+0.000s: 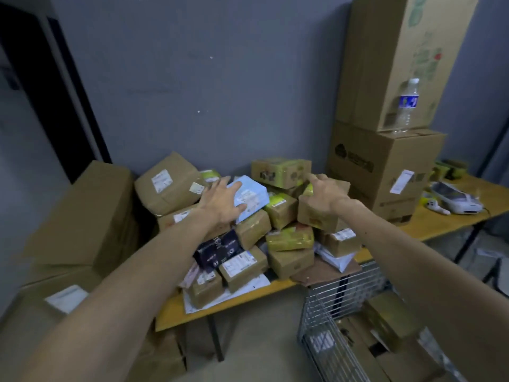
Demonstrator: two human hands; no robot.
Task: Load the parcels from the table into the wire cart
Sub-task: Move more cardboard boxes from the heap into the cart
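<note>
A heap of brown cardboard parcels covers the yellow table (176, 310). My left hand (220, 201) lies with fingers spread on the left side of a light blue parcel (252, 198) at the top of the heap. My right hand (326, 193) rests on a brown parcel with yellow tape (314, 215), index finger pointing toward a box behind it. Neither hand has lifted anything. The wire cart (325, 307) stands at the lower right by the table's edge, with several brown boxes inside it.
Two tall cardboard cartons (382, 172) are stacked on the table's right, a water bottle (407, 106) standing on the lower one. White devices (454, 201) lie further right. Large boxes (82, 216) are piled at the left. A grey wall is behind.
</note>
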